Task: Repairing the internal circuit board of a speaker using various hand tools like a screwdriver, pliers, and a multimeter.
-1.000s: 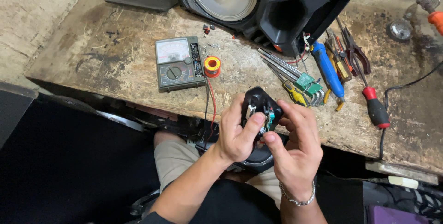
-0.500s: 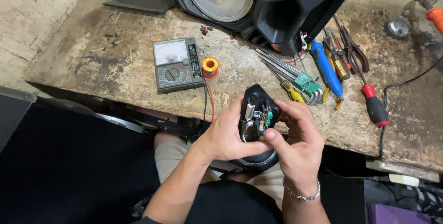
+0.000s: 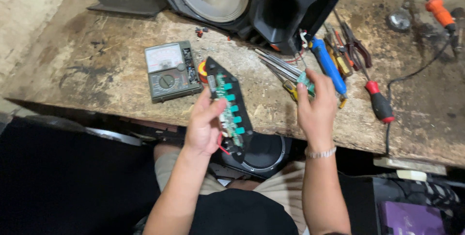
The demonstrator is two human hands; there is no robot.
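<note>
My left hand (image 3: 204,124) grips a long black control panel (image 3: 231,111) with a circuit board and a row of green buttons on its inner side, held over the workbench's front edge. Thin red wires hang from its lower end. My right hand (image 3: 317,104) has let go of the panel and reaches over the bench; its fingertips touch a small green circuit board (image 3: 306,81) lying among the tools. A round black speaker (image 3: 261,155) rests on my lap below the bench.
On the worn wooden bench (image 3: 97,77) sit an analog multimeter (image 3: 172,70), a solder spool (image 3: 202,70), a large black and orange speaker cabinet (image 3: 264,2), metal tweezers (image 3: 276,64), a blue-handled tool (image 3: 328,65), pliers (image 3: 356,46) and a red-handled screwdriver (image 3: 379,101).
Both hands held the panel near my lap. Now the left hand alone holds it, raised and turned lengthwise, while the right hand has moved up and right to the small green board.
</note>
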